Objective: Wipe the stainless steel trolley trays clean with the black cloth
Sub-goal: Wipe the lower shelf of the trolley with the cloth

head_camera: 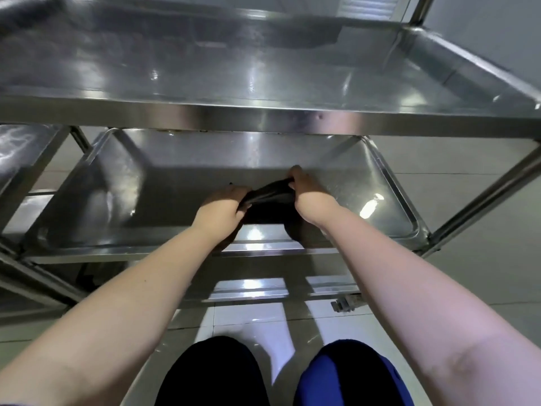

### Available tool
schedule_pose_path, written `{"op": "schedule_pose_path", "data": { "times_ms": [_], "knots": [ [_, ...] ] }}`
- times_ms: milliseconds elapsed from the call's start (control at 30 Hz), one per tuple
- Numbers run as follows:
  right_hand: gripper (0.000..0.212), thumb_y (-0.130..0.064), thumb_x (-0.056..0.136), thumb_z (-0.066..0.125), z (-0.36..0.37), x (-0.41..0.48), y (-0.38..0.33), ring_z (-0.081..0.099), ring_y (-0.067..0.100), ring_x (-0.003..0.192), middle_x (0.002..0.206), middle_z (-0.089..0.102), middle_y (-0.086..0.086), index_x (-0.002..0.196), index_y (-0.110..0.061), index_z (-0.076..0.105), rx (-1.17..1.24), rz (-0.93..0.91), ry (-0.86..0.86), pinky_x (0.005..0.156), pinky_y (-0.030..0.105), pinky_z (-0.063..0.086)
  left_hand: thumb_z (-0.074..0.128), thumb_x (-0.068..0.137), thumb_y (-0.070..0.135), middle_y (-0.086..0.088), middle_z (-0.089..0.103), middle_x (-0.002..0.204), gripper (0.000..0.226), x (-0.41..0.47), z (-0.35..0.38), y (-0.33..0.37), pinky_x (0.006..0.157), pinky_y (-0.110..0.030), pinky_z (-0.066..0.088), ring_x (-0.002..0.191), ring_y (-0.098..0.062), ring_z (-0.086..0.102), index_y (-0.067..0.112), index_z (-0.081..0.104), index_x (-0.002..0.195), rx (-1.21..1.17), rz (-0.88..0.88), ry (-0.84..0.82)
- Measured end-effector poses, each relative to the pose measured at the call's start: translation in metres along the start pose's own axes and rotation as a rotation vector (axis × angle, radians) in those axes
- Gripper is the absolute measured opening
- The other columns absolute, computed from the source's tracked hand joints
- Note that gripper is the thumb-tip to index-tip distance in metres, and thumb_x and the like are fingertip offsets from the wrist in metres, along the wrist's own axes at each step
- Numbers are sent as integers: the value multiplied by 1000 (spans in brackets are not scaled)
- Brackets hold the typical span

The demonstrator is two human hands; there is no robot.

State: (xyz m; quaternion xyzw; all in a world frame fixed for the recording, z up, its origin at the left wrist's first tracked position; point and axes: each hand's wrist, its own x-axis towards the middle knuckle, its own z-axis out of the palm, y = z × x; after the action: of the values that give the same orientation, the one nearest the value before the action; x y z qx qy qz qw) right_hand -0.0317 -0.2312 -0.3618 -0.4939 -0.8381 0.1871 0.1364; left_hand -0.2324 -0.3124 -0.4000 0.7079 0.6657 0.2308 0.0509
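A stainless steel trolley stands in front of me with its top tray (263, 74) near the camera and a middle tray (123, 183) below it. Both of my hands reach under the top tray, over the middle one. My left hand (222, 205) and my right hand (307, 191) each grip one end of the black cloth (270, 191), which is bunched and stretched between them just above the tray floor. Part of the cloth hangs down dark between my wrists. A lower tray edge (248, 291) shows beneath.
Trolley posts rise at the right (483, 200) and left (79, 139). A caster wheel (344, 303) sits at the lower right of the frame base. My knees (210, 373) are bent close to the trolley on a pale tiled floor (468, 259).
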Motion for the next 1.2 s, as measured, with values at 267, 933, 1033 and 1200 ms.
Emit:
{"op": "schedule_pose_path", "data": {
  "times_ms": [267,933,1033,1200],
  "knots": [
    [34,-25,86,68,-56,-84,29,55,28,99,106,61,7,116,-12,57,-22,-234,125,82,35,42,66,87,22,-6,68,93,21,-7,-43,70,65,-33,36,84,-31,64,19,65,108,183,295,112],
    [19,-23,89,54,114,-183,204,57,33,86,88,61,10,99,-10,64,28,-74,10,76,49,47,46,99,42,-2,65,90,26,-76,195,83,76,-42,44,82,-30,61,24,64,105,144,302,-246],
    [9,-16,88,57,151,-172,227,55,30,86,86,59,3,96,-14,63,62,-53,66,74,44,46,45,98,46,-3,66,86,29,-73,229,64,70,-38,47,77,-31,62,21,58,109,74,264,-252],
    [12,-14,88,62,169,-122,255,58,30,96,94,64,3,100,-11,64,67,7,179,78,37,44,42,100,50,-3,65,102,30,-39,263,48,65,-31,32,89,-28,59,29,54,116,67,132,-193]
  ]
}}
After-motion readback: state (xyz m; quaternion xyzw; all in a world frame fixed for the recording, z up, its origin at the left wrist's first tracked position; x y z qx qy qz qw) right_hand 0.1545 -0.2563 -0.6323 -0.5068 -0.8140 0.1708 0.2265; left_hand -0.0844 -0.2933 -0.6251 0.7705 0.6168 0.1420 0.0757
